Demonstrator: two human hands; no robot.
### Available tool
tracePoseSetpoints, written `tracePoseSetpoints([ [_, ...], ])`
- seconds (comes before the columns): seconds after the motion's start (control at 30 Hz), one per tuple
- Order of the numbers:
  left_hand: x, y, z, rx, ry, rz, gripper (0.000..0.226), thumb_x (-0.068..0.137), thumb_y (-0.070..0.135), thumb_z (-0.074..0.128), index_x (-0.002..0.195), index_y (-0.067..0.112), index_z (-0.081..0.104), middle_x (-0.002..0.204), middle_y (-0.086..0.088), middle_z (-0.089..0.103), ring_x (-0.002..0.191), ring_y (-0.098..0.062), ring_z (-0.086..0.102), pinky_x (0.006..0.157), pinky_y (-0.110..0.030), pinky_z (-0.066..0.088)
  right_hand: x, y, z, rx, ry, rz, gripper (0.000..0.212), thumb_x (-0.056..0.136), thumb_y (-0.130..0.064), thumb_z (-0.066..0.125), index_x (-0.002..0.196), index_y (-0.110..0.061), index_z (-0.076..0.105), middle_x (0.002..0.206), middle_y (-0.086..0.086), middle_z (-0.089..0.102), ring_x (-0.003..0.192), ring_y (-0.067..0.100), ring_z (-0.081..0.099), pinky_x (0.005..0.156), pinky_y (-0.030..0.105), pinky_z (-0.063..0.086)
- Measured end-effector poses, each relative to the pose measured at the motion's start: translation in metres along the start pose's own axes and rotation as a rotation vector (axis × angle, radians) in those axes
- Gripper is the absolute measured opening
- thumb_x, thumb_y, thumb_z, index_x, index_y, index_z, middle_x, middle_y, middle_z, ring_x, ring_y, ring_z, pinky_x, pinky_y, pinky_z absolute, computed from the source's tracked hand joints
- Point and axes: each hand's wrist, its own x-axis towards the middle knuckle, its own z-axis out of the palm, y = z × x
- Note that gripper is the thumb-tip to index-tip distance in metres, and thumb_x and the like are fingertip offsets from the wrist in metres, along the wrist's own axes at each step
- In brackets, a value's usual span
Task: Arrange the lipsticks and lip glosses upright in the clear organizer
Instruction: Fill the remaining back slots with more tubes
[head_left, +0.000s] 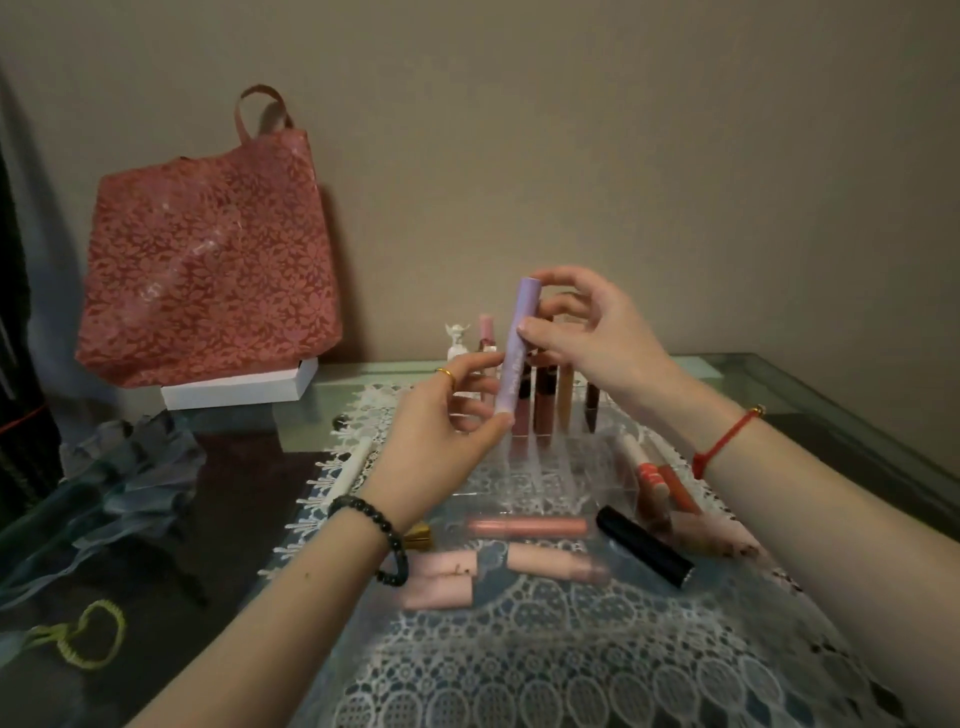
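Table (301, 415) glass | lace runner (545, 675) | red bag (208, 260) against wall (623, 156) | lilac tube (517, 353) held

A plain beige wall (623, 156) was seen behind the glass-topped desk (753, 379). The room was dimly lit.

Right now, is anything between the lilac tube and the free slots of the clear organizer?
Nothing visible does. The left hand and right hand hold the lilac tube above the clear organizer; the standing glosses sit in its far row, and the nearer slots below look free.
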Motion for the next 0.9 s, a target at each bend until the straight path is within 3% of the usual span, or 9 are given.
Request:
tracePoseSetpoints([
  [0.1,0.010,0.007,0.025,-0.044,-0.050,-0.013,0.043,0.077,0.004,0.065,0.101,0.038,0.052,0.089,0.014,0.061,0.068,0.005,0.059,0.064,-0.011,0.049,-0.003,0.001,-0.024,-0.052,0.050,-0.002,0.032,0.079,0.006,0.061,0.102,-0.015,0.053,0.074,0.000,0.060,0.063,0.012,0.059,0.063,0.025,0.053],
  [0.2,0.020,0.009,0.045,-0.090,-0.085,-0.050,0.041,0.079,0.006,0.063,0.117,0.020,0.052,0.092,0.015,0.060,0.070,0.006,0.060,0.063,-0.009,0.048,-0.003,0.008,-0.042,-0.105,0.077,0.019,0.033,0.079,0.004,0.062,0.103,-0.016,0.052,0.076,-0.001,0.061,0.067,0.017,0.061,0.072,0.035,0.054],
  [0.3,0.029,0.010,0.061,-0.100,-0.111,-0.080,0.044,0.081,0.008,0.062,0.122,0.015,0.050,0.094,0.020,0.057,0.080,0.003,0.060,0.067,-0.008,0.049,-0.001,0.019,-0.053,-0.151,0.112,0.029,0.033,0.079,0.005,0.061,0.100,-0.020,0.053,0.079,0.000,0.060,0.069,0.022,0.059,0.073,0.040,0.053],
  [0.47,0.037,0.005,0.074,-0.086,-0.142,-0.141,0.049,0.082,0.007,0.060,0.128,0.015,0.045,0.099,0.019,0.052,0.090,0.004,0.054,0.068,-0.003,0.046,0.002,0.040,-0.059,-0.268,0.134,0.024,0.035,0.078,-0.001,0.063,0.098,-0.028,0.052,0.084,-0.005,0.060,0.052,-0.002,0.055,0.056,0.012,0.049],
  [0.53,0.037,0.003,0.076,-0.081,-0.158,-0.162,0.050,0.083,0.006,0.059,0.129,0.015,0.043,0.104,0.015,0.052,0.092,0.004,0.053,0.067,-0.001,0.045,0.003,0.047,-0.059,-0.278,0.131,0.035,0.035,0.079,-0.002,0.063,0.099,-0.028,0.052,0.085,-0.006,0.059,0.052,-0.007,0.056,0.054,0.008,0.045],
  [0.63,0.036,-0.002,0.076,-0.089,-0.170,-0.193,0.051,0.082,0.002,0.056,0.130,0.016,0.043,0.116,0.007,0.056,0.104,-0.004,0.055,0.077,-0.009,0.049,0.005,0.056,-0.058,-0.276,0.118,0.035,0.036,0.079,-0.001,0.063,0.100,-0.027,0.051,0.088,-0.004,0.058,0.052,-0.010,0.055,0.052,0.007,0.043],
  [0.73,0.036,-0.006,0.076,-0.071,-0.167,-0.218,0.053,0.082,0.000,0.054,0.131,0.017,0.042,0.122,0.001,0.056,0.113,-0.010,0.053,0.090,-0.029,0.050,0.004,0.062,-0.057,-0.284,0.097,0.032,0.035,0.078,-0.001,0.063,0.102,-0.024,0.051,0.088,-0.003,0.060,0.052,-0.008,0.056,0.052,0.006,0.042],
  [0.9,0.038,-0.013,0.077,-0.040,-0.175,-0.225,0.054,0.082,0.000,0.053,0.131,0.018,0.041,0.122,0.000,0.055,0.114,-0.012,0.052,0.095,-0.032,0.047,0.001,0.071,-0.055,-0.295,0.085,0.044,0.037,0.079,-0.004,0.064,0.105,-0.025,0.052,0.088,-0.007,0.060,0.058,-0.001,0.061,0.053,0.009,0.045],
])
